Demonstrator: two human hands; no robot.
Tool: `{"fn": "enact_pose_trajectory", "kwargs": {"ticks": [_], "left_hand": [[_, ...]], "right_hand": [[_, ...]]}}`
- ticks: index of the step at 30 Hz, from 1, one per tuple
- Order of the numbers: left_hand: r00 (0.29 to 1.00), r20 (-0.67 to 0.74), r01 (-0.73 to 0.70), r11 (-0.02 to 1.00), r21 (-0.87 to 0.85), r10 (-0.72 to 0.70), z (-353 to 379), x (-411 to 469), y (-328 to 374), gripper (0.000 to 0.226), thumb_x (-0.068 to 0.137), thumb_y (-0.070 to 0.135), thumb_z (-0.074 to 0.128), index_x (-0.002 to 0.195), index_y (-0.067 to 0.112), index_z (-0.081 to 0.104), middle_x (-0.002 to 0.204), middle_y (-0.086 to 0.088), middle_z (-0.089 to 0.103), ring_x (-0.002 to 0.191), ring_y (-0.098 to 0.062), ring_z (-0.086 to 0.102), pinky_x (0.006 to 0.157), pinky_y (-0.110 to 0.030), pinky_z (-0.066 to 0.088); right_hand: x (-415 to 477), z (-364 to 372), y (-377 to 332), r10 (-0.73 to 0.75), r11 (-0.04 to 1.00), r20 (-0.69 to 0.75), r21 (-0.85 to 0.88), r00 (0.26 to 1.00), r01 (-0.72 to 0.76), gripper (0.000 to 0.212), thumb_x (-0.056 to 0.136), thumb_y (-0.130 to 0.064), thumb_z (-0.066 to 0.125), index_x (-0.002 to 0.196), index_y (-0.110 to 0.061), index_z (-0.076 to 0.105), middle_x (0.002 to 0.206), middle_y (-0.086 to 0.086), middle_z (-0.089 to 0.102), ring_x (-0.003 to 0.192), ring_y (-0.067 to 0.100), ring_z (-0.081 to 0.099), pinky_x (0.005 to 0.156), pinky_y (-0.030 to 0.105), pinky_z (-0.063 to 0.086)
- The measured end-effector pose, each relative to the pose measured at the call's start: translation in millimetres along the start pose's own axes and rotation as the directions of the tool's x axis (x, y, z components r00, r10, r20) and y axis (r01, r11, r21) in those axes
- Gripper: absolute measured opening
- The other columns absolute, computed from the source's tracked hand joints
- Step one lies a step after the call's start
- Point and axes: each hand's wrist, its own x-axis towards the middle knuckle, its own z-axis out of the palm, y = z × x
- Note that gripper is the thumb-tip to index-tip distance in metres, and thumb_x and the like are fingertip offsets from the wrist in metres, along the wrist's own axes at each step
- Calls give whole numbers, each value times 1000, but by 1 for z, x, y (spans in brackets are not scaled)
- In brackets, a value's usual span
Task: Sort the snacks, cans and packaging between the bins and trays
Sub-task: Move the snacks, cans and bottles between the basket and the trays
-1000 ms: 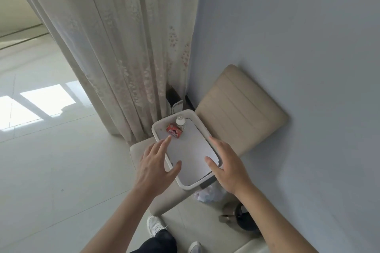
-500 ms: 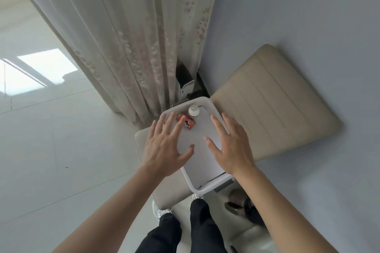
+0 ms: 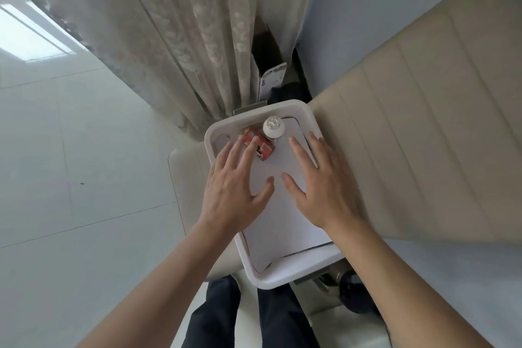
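Note:
A white tray [image 3: 299, 268] rests on the seat of a beige chair. At its far end lies a small red snack pack [image 3: 264, 150], and beside it stands a clear bottle with a white cap [image 3: 273, 127]. My left hand [image 3: 234, 192] hovers flat over the tray with its fingers spread, the fingertips over the near edge of the red pack. My right hand [image 3: 319, 189] is spread over the tray's right half, fingertips near the right rim. Neither hand holds anything.
The chair's beige backrest [image 3: 423, 121] leans against the blue-grey wall on the right. A patterned curtain [image 3: 183, 22] hangs behind the tray, with a cardboard box [image 3: 271, 79] in the corner. My dark trouser legs [image 3: 254, 316] are below. A dark metal object [image 3: 353, 288] lies under the tray's near right corner.
I have stepped closer, so the tray looks larger. Both hands have moved forward over the tray, and my left fingertips have reached the red pack.

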Motion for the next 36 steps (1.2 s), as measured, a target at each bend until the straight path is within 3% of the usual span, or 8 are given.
{"fn": "enact_pose_trajectory", "kwargs": {"ticks": [8, 12, 15, 21, 25, 30, 32, 36], "left_hand": [[989, -43, 129, 971, -200, -140, 59, 33, -8, 80, 94, 48, 56, 162, 34, 15, 167, 7, 22, 153, -15, 20, 122, -32, 22], [966, -34, 233, 923, -306, -256, 74, 42, -12, 79, 95, 47, 58, 160, 45, 12, 162, 8, 30, 150, -13, 27, 118, -34, 29], [937, -31, 308, 862, -402, -349, 85, 49, -16, 75, 96, 50, 59, 157, 50, 15, 151, 9, 41, 140, -9, 39, 107, -28, 33], [899, -63, 329, 764, -554, -433, 99, 67, -24, 62, 96, 49, 62, 149, 50, 31, 127, 14, 61, 118, -2, 58, 104, -39, 51], [880, -66, 336, 714, -614, -471, 108, 78, -25, 57, 97, 40, 65, 144, 54, 37, 119, 10, 66, 112, -8, 64, 100, -40, 54], [850, -112, 324, 679, -659, -514, 119, 91, -27, 54, 93, 36, 68, 138, 54, 45, 116, 6, 66, 107, -14, 67, 94, -39, 57], [843, -114, 329, 672, -664, -525, 122, 95, -26, 56, 91, 36, 71, 138, 54, 45, 116, 4, 65, 105, -12, 67, 92, -35, 57], [836, -121, 333, 671, -663, -535, 125, 99, -25, 61, 89, 30, 75, 139, 50, 46, 115, 1, 59, 100, -3, 63, 85, -8, 48]], "right_hand": [[40, 50, 27, -49, 968, -37, 243, 998, 57, 70, 98, -57, 39, 161, -31, 21, 163, 6, 31, 148, 22, 33, 114, 29, 32], [58, 70, 33, -107, 937, -75, 326, 991, 126, 72, 101, -46, 50, 162, -27, 17, 162, 1, 33, 149, 15, 32, 117, 30, 37], [69, 81, 35, -130, 912, -119, 374, 984, 166, 72, 101, -36, 58, 161, -23, 20, 159, 2, 37, 146, 13, 36, 114, 28, 41], [84, 94, 41, -182, 878, -179, 412, 967, 242, 63, 100, -25, 58, 157, -21, 30, 155, 8, 41, 146, 17, 38, 116, 32, 41], [93, 103, 45, -206, 855, -194, 440, 959, 273, 63, 100, -19, 61, 156, -21, 32, 155, 9, 41, 146, 17, 37, 118, 22, 33], [107, 113, 49, -225, 812, -218, 497, 950, 307, 64, 97, -8, 65, 152, -18, 35, 151, 12, 44, 145, 23, 39, 119, 39, 37], [112, 116, 49, -226, 797, -224, 517, 948, 312, 64, 96, -4, 65, 151, -19, 35, 149, 14, 44, 143, 25, 41, 116, 44, 39], [121, 121, 48, -232, 795, -257, 506, 938, 335, 65, 95, -1, 65, 148, -22, 34, 146, 15, 47, 139, 26, 45, 114, 41, 41]]}}
